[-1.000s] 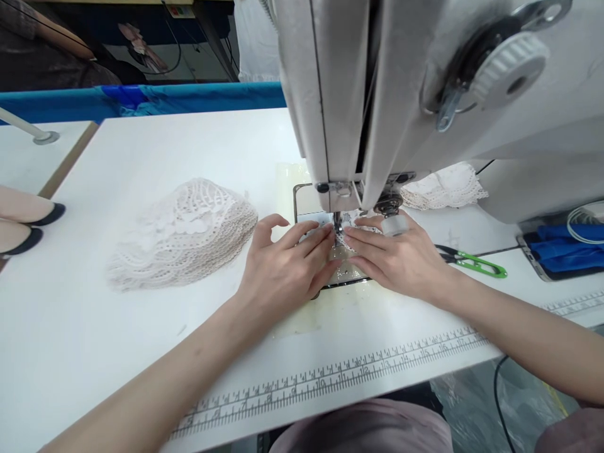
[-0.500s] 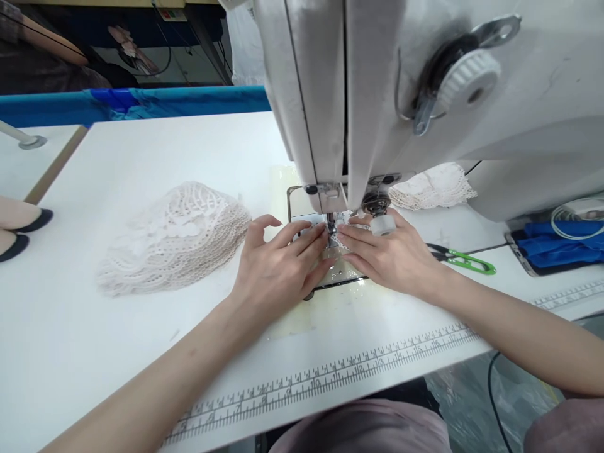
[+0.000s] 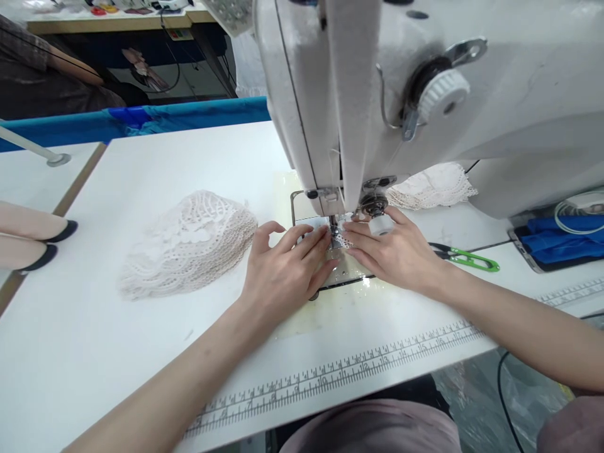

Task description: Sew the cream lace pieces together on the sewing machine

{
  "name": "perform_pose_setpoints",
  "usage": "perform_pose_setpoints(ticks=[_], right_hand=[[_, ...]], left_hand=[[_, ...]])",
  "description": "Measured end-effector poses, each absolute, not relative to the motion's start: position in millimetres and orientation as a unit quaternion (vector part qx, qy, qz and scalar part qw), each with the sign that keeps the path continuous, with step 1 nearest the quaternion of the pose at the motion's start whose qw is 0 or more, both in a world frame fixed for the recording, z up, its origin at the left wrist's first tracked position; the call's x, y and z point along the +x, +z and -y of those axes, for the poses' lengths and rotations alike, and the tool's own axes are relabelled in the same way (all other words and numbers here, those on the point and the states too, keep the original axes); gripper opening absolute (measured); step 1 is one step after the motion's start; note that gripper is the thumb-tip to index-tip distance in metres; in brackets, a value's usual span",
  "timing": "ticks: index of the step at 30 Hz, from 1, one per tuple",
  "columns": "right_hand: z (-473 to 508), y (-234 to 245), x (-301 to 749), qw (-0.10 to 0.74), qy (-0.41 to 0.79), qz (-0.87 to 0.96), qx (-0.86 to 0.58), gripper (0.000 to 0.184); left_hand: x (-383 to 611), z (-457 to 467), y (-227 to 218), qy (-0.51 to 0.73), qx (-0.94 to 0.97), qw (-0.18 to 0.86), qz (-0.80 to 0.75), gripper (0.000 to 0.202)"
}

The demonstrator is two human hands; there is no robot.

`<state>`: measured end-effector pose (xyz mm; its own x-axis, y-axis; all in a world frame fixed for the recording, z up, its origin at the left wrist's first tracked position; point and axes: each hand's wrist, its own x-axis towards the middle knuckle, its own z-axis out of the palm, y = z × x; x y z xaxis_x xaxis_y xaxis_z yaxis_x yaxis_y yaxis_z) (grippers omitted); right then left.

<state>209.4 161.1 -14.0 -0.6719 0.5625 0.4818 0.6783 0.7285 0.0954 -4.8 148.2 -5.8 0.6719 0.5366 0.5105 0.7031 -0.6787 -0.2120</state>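
Both of my hands lie flat on the needle plate (image 3: 349, 277) of a white sewing machine (image 3: 425, 94). My left hand (image 3: 283, 270) has its fingers stretched out, with the tips pressing a small white lace piece (image 3: 343, 241) just left of the presser foot (image 3: 336, 229). My right hand (image 3: 394, 251) lies on the right side, fingers extended and pressing the same lace from that side. The fingertips of the two hands almost meet under the needle. A white plastic knob (image 3: 380, 225) on the machine hangs over my right hand.
A heap of white lace pieces (image 3: 189, 245) lies left of my left hand. More lace (image 3: 434, 185) sits behind the machine. Green thread snips (image 3: 467, 257) lie right of my right hand. A printed ruler (image 3: 340, 371) runs along the table's front edge. Blue items (image 3: 561, 242) lie far right.
My hands stay pressed on the lace at the needle, fingers shifting only slightly. The view has shifted a little as my head moved.
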Motion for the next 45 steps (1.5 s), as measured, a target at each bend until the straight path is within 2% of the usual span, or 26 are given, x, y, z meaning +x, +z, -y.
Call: perform_pose_setpoints(ticks=[3,7,11,13,16,18,20,23,25,28,31,37,45], right_hand=[[-164.8,-16.1,211.0,0.211,-0.132,0.899,-0.361,0.026],[-167.4,-13.7,213.6,0.181,-0.138,0.899,-0.375,0.025],[-165.8,-4.3,216.6,0.184,-0.156,0.892,-0.381,0.025],[-165.3,-2.2,218.1,0.181,-0.181,0.889,-0.379,0.024],[-165.5,-2.7,220.2,0.158,-0.204,0.891,-0.375,0.033],[-165.1,-2.7,221.2,0.157,-0.188,0.9,-0.361,0.036],[-163.6,-1.3,221.9,0.166,-0.149,0.913,-0.342,0.038],[-159.3,1.0,221.6,0.179,-0.109,0.923,-0.321,0.04],[-155.2,0.9,220.3,0.184,-0.112,0.925,-0.313,0.04],[-147.3,-1.6,216.0,0.187,-0.108,0.925,-0.311,0.039],[-139.3,-5.2,209.7,0.191,-0.085,0.928,-0.308,0.037],[-136.9,-10.0,203.7,0.223,-0.09,0.924,-0.297,0.033],[-148.1,-12.6,208.2,0.196,-0.115,0.919,-0.321,0.036]], left_hand=[[-0.6,-143.7,-6.5,-0.235,-0.89,0.194,0.34,0.02],[-1.7,-140.2,-3.9,-0.207,-0.914,0.137,0.322,0.029],[-11.7,-140.2,4.6,-0.204,-0.887,0.21,0.357,0.01],[-12.8,-138.2,6.6,-0.212,-0.867,0.24,0.382,0.008],[-8.9,-135.1,4.1,-0.211,-0.894,0.181,0.351,0.025],[-9.3,-136.7,1.8,-0.186,-0.916,0.136,0.329,0.027],[-14.8,-141.4,1.8,-0.158,-0.909,0.147,0.357,0.022],[-23.6,-145.5,5.9,-0.164,-0.852,0.189,0.46,0.028],[-22.2,-142.6,7.8,-0.171,-0.845,0.152,0.484,0.031],[-11.2,-136.6,4.7,-0.163,-0.879,0.074,0.441,0.035],[-4.6,-138.6,-0.9,-0.167,-0.876,0.098,0.442,0.04],[-6.0,-144.0,-1.8,-0.198,-0.906,0.116,0.355,0.021],[-3.6,-137.0,-8.6,-0.181,-0.915,0.094,0.347,0.029]])
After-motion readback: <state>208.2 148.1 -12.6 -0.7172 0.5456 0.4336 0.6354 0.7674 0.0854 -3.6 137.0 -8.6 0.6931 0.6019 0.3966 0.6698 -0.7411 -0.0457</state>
